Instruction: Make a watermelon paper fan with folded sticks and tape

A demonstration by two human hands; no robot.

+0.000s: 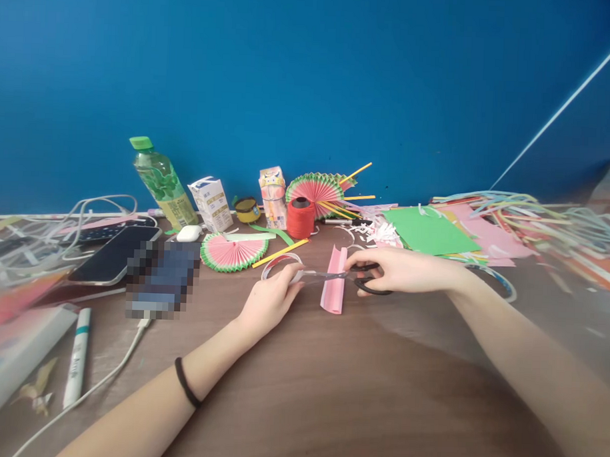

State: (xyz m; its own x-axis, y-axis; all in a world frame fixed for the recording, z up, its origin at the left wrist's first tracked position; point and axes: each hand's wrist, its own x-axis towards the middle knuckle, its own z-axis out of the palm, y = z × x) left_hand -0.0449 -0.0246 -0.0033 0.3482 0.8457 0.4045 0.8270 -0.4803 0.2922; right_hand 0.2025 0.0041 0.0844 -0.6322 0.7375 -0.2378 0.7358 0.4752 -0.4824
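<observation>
Head view: the right hand (398, 268) is wrapped around the black handles of the scissors (337, 275), whose blades reach leftward across the folded pink paper (332, 298). That paper lies between the two hands, just beside the right fingertips. The left hand (270, 297) pinches a pale strip (298, 276) near the blade tips, fingertips together. Brown tabletop (324, 389) stretches between the forearms; beyond the left hand, a yellow stick (281, 253) lies close, with the red spool (300, 220) farther back, before the blue wall (310, 75).
</observation>
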